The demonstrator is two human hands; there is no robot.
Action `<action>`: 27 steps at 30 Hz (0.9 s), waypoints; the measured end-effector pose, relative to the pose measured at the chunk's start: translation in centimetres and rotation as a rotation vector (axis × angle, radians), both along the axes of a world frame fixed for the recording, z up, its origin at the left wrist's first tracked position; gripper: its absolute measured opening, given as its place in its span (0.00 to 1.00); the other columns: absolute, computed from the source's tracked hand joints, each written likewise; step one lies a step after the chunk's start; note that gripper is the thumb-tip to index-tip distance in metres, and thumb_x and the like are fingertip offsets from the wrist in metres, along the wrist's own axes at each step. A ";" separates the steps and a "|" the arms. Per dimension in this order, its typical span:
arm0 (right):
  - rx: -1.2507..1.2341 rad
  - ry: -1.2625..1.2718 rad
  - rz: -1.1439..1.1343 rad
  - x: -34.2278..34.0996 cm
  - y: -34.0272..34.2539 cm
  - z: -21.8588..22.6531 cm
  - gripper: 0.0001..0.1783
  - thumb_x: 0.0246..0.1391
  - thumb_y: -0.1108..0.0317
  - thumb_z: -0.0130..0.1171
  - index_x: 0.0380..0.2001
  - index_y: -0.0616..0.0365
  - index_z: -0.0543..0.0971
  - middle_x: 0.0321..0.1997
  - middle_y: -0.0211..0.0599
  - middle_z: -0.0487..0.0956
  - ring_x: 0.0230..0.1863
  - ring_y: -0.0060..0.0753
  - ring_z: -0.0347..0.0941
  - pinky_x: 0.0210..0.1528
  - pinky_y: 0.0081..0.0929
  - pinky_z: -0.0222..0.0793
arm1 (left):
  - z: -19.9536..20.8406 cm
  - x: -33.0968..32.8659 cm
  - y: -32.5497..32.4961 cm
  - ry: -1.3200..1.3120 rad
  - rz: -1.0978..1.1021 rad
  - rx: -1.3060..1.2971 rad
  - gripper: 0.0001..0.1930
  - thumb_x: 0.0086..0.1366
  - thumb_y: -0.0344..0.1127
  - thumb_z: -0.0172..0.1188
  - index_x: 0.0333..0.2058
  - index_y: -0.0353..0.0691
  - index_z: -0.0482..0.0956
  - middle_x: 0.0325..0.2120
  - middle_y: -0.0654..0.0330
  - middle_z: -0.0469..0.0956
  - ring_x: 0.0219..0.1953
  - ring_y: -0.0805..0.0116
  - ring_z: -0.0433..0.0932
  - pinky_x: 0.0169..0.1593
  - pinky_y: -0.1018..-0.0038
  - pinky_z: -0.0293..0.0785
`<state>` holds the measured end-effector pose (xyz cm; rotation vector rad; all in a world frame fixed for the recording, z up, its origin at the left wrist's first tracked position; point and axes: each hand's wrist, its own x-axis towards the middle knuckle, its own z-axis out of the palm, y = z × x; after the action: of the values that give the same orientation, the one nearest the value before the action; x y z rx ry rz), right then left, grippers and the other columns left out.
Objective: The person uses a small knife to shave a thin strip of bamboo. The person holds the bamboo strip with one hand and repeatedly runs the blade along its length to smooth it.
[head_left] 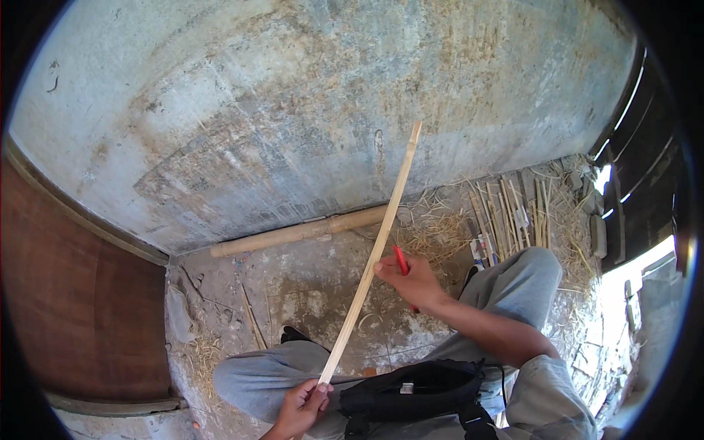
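Your left hand pinched the lower end of the pale strip, which slanted up before the wall. Your right hand wrapped its grip around a red tool. With the strip's far end seemingly unsupported, heavy pressure might have twisted it, making the tool slip.

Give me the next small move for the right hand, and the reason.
Probably slide the right hand a little along the pale strip: the left hand grips its near end, while the right, holding a slim red tool, is at its middle with the thumb seemingly against it.
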<state>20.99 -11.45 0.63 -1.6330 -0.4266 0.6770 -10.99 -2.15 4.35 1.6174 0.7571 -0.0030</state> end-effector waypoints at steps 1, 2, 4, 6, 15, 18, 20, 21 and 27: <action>0.034 0.131 0.004 -0.3 -0.1 0.9 0.19 0.54 0.55 0.66 0.33 0.63 0.82 0.25 0.27 0.78 0.25 0.13 0.65 0.26 0.20 0.59 | 0.5 0.4 0.0 0.020 0.003 -0.058 0.14 0.72 0.48 0.50 0.40 0.43 0.77 0.18 0.73 0.66 0.15 0.84 0.60 0.19 0.83 0.56; 0.070 0.261 0.008 -0.5 0.0 1.4 0.18 0.53 0.56 0.68 0.33 0.64 0.82 0.26 0.28 0.78 0.25 0.13 0.65 0.25 0.20 0.59 | 1.0 0.8 0.0 0.040 0.008 -0.113 0.14 0.72 0.48 0.51 0.40 0.44 0.77 0.18 0.72 0.66 0.15 0.84 0.60 0.19 0.82 0.56; 0.085 0.310 -0.013 -0.4 0.2 1.7 0.15 0.53 0.60 0.68 0.33 0.63 0.81 0.23 0.25 0.75 0.19 0.12 0.60 0.19 0.19 0.52 | 1.5 1.3 0.0 0.063 0.003 -0.122 0.15 0.72 0.47 0.50 0.39 0.43 0.76 0.17 0.71 0.66 0.16 0.82 0.61 0.20 0.81 0.58; 0.101 0.361 -0.035 -0.1 0.6 2.0 0.13 0.53 0.63 0.69 0.33 0.62 0.81 0.19 0.23 0.72 0.13 0.10 0.55 0.13 0.18 0.45 | 1.4 1.6 0.6 0.086 -0.003 -0.131 0.15 0.73 0.47 0.49 0.39 0.42 0.76 0.17 0.70 0.67 0.16 0.81 0.61 0.21 0.80 0.59; 0.168 0.282 -0.096 0.3 3.2 -1.7 0.15 0.47 0.63 0.73 0.30 0.65 0.81 0.25 0.28 0.77 0.23 0.16 0.65 0.24 0.23 0.58 | 2.4 9.2 5.5 0.057 -0.290 0.322 0.20 0.71 0.37 0.54 0.55 0.29 0.68 0.44 0.54 0.80 0.42 0.68 0.80 0.47 0.68 0.77; 0.104 0.342 -0.022 -0.4 3.9 -0.7 0.15 0.47 0.63 0.73 0.29 0.65 0.82 0.24 0.27 0.77 0.24 0.15 0.65 0.24 0.22 0.58 | 0.0 13.1 7.0 -0.018 -0.354 0.130 0.22 0.71 0.37 0.54 0.58 0.30 0.64 0.44 0.52 0.79 0.39 0.67 0.81 0.42 0.70 0.79; 0.062 0.325 -0.011 -0.2 4.3 -0.4 0.14 0.48 0.64 0.72 0.29 0.65 0.82 0.23 0.26 0.76 0.24 0.15 0.64 0.24 0.22 0.58 | 0.8 15.9 6.7 0.055 -0.318 -0.040 0.21 0.71 0.37 0.53 0.57 0.30 0.64 0.41 0.52 0.79 0.36 0.68 0.81 0.39 0.72 0.79; 0.058 0.323 -0.012 0.2 4.4 -0.5 0.14 0.48 0.64 0.72 0.29 0.65 0.82 0.23 0.26 0.76 0.24 0.15 0.64 0.24 0.22 0.58 | 0.9 16.7 6.4 0.128 -0.283 -0.210 0.20 0.71 0.36 0.52 0.56 0.31 0.64 0.38 0.52 0.79 0.33 0.68 0.81 0.35 0.73 0.80; 0.154 0.278 -0.071 2.5 4.3 0.0 0.14 0.49 0.65 0.71 0.32 0.65 0.81 0.28 0.31 0.79 0.26 0.16 0.68 0.27 0.21 0.61 | 0.1 16.0 6.0 0.025 -0.162 -0.302 0.15 0.72 0.36 0.51 0.49 0.31 0.70 0.31 0.56 0.78 0.25 0.71 0.80 0.29 0.75 0.79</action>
<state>23.45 -7.13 0.63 -1.3779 -0.2122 0.7854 5.05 3.83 4.47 1.3876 0.6098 -0.2434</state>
